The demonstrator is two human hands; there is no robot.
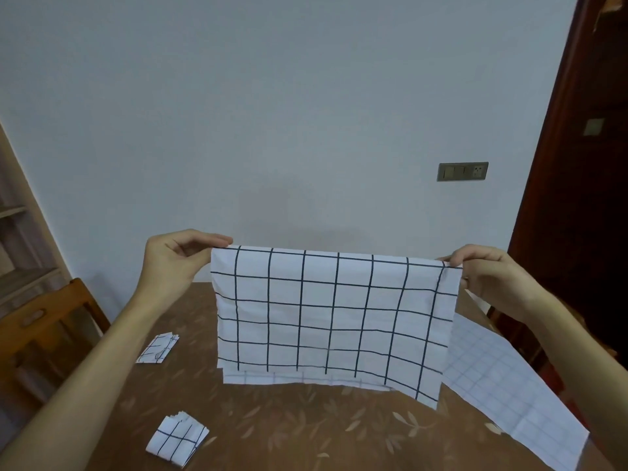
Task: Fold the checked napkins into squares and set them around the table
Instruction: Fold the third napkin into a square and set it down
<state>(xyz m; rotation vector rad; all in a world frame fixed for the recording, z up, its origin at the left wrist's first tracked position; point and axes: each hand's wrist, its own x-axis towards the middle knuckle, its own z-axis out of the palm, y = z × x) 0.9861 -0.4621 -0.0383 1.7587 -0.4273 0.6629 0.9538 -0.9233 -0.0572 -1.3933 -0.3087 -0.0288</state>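
A white napkin with a black check [334, 317] hangs doubled over in the air above the table, its folded edge on top. My left hand [176, 260] pinches its upper left corner and my right hand [489, 273] pinches its upper right corner. Two folded square napkins lie on the table's left side: one near the front [177, 438], one farther back [158, 348]. An unfolded napkin [503, 396] lies flat on the right, faint side up, reaching the table's right edge.
The brown table [306, 430] has a leaf pattern. A wooden chair [44, 321] stands at its left, with shelves behind it. A dark wooden door [577, 198] is at the right. A wall switch plate [462, 171] sits on the pale wall.
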